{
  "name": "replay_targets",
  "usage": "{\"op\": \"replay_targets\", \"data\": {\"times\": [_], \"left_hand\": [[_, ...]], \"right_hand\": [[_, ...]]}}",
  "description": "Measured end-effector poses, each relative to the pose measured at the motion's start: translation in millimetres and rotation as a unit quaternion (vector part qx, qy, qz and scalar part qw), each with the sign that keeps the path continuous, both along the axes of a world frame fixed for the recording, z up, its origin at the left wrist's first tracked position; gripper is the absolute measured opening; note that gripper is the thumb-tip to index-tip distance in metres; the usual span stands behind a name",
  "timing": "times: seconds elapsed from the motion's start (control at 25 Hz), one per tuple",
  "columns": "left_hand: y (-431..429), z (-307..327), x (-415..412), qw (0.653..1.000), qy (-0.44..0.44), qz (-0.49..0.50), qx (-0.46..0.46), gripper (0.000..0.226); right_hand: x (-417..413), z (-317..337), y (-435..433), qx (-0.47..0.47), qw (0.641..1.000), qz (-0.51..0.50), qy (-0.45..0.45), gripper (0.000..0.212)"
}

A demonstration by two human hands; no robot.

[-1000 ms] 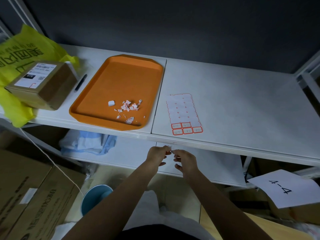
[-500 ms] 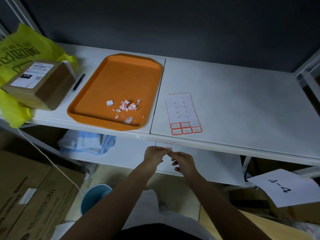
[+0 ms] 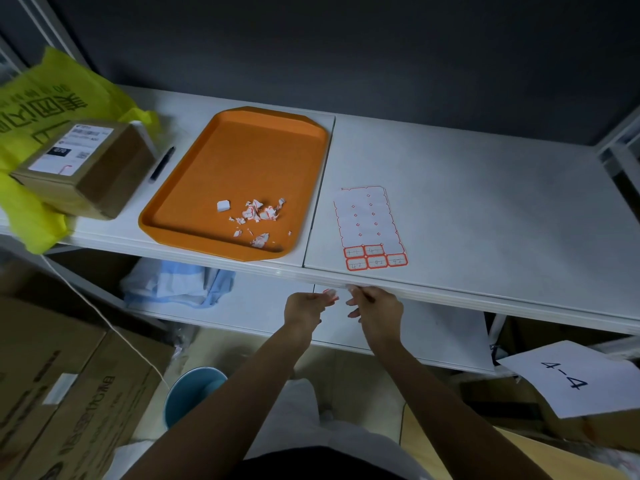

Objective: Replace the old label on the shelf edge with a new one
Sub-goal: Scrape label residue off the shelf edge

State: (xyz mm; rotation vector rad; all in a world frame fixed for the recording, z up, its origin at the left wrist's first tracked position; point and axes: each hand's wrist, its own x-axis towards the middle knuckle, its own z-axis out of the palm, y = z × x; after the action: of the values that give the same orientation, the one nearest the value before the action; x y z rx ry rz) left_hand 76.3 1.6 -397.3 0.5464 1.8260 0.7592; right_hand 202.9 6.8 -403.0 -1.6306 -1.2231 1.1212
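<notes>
The white shelf edge [image 3: 450,299] runs across the middle of the view. My left hand [image 3: 306,308] is just below it and pinches a small red-edged label piece [image 3: 330,294] between thumb and fingertips. My right hand [image 3: 377,308] is beside it, and its thumb and forefinger pinch a white bit of the old label [image 3: 349,287] stuck to the shelf edge. On the shelf right above lies the label sheet [image 3: 370,223], with a few red-framed labels left in its bottom rows.
An orange tray [image 3: 194,202] holding torn label scraps [image 3: 259,216] sits left of the sheet, with a black pen [image 3: 161,164], a cardboard box [image 3: 86,168] and a yellow bag [image 3: 41,98] further left. Below are a blue bin [image 3: 194,389], cartons and a paper marked 4-4 [image 3: 568,379].
My two hands, fingertips together a second ago, have drawn apart. The left now holds a red-edged piece clear of the edge, and the right has risen to the shelf edge.
</notes>
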Motion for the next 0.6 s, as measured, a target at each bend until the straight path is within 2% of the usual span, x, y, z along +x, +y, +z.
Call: {"op": "replay_targets", "data": {"times": [0.16,0.48,0.6], "left_hand": [[-2.2,0.4,-0.7,1.000,-0.008,-0.002,-0.003,0.035],[-1.0,5.1,-1.8,1.000,-0.024,0.003,-0.002,0.033],[-2.4,3.6,-3.4,1.000,-0.026,0.006,-0.005,0.035]], "right_hand": [[-3.6,0.2,-0.4,-0.004,1.000,-0.003,0.018,0.002],[-10.0,3.3,-3.5,0.002,0.998,-0.036,0.047,0.005],[-11.4,2.6,-3.9,0.010,0.999,-0.032,0.021,0.005]]}}
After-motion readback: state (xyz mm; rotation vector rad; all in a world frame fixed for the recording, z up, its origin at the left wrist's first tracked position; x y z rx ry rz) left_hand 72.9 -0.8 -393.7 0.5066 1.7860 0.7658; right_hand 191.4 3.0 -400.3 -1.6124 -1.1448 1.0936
